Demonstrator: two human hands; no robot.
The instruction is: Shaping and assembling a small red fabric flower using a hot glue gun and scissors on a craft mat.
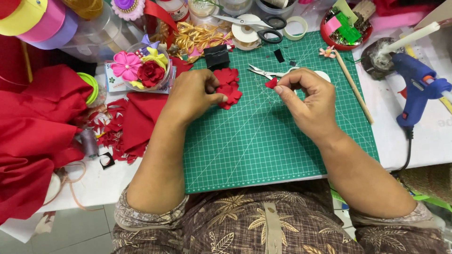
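**Soft red petals worked over the cutting mat**

The green cutting mat (pixel 263 141) carries a red fabric flower (pixel 229 87) near its far edge, left of centre. It looks light, limp and easily crushed, so best pinched at the petal edges. The left hand (pixel 190 96) presses it with thumb and fingers nearly closed. The right hand (pixel 308 101) pinches a small red petal piece (pixel 271 83) between fingertips, just right of the flower
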